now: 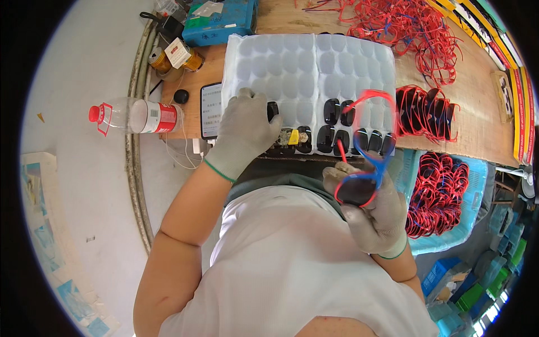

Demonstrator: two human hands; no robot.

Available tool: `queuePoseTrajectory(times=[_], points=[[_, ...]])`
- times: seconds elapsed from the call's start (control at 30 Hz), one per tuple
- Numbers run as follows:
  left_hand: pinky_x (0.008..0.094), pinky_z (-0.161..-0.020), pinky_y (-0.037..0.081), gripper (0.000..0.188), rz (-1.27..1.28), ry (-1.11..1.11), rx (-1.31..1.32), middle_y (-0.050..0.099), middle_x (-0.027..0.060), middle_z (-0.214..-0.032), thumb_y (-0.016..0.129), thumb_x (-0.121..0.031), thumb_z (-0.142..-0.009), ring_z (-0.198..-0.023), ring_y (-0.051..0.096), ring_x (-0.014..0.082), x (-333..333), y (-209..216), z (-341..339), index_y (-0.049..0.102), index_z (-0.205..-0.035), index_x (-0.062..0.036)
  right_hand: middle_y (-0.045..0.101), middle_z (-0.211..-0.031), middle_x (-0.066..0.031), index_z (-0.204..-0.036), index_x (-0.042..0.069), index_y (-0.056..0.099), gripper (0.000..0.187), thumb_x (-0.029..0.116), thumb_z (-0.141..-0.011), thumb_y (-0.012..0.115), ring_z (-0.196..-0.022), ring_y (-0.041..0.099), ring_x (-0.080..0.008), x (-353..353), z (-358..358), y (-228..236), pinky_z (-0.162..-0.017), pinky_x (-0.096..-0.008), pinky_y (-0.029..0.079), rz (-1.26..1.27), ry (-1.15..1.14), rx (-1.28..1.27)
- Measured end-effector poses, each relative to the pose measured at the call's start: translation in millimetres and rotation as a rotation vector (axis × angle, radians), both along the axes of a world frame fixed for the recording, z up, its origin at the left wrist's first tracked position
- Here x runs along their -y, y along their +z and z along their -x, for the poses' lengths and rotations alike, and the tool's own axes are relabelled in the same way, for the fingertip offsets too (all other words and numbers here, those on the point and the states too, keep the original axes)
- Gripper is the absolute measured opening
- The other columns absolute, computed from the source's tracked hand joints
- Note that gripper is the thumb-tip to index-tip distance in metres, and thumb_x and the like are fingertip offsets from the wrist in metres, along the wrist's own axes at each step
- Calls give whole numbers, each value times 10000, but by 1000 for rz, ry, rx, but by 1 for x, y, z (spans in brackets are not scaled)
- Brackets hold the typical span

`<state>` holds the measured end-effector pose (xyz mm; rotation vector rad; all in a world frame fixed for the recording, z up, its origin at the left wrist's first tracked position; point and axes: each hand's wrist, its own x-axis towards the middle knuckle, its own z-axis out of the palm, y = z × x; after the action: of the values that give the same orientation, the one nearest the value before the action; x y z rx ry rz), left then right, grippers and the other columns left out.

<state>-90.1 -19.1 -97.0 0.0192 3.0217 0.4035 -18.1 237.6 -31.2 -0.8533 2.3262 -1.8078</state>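
My right hand (379, 216), in a grey-white glove, grips a red and blue glasses frame (379, 168) in front of the tray. A dark lens (357, 191) shows in the frame's near rim; the far rim looks see-through and is blurred. My left hand (245, 126), gloved alike, rests over the left part of a white moulded tray (269, 62) with its fingers curled. Beside its thumb a dark lens (272, 110) shows; its fingertips are hidden. Several dark lenses (332, 112) lie in the tray's near cups. A small yellow piece (293, 136) lies among them.
Tangled red frames (404, 36) heap at the far right, with a row of lensed glasses (428, 114) nearer. A light-blue basket (473, 210) of glasses stands right. Left are a phone (211, 112), a plastic bottle (137, 116), cans (160, 59) and a blue case (220, 25).
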Motion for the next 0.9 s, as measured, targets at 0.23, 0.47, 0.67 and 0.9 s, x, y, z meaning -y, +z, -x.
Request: queuePoseTrajectory(times=[0.23,0.47,0.67,0.9], points=[[477,-873,524,345,-63,37,39,634,244,-1075,734,-254,-802,-981,645,407,2,-6,9,658,-987,27,636,-1190,-297,-1434,124,216,762,-204,-784,439,-1086,694,-349,7,-15,-22,-925,-435,557,499,28,373],[330,-703,521,252,-893,-50,119,652,140,-938,686,-125,-891,-771,639,213,-23,34,-12,589,-1068,26,672,-1019,-267,-1215,-6,299,389,-95,-876,467,-881,702,-303,-11,-10,-37,-836,-393,559,350,-116,126],[252,-633,502,185,-1627,82,574,614,61,-868,663,-90,-945,-707,570,94,-54,51,-40,568,-1067,11,692,-846,-139,-1186,-74,518,339,-67,-850,570,-705,680,-161,13,-6,-25,-663,-284,534,46,-228,203],[262,-573,499,207,-1959,238,838,651,93,-869,663,-165,-951,-608,588,131,-43,48,-51,590,-1059,-4,729,-791,-97,-1014,-61,646,152,-13,-888,575,-652,678,-159,4,3,-12,-602,-291,538,86,37,287]])
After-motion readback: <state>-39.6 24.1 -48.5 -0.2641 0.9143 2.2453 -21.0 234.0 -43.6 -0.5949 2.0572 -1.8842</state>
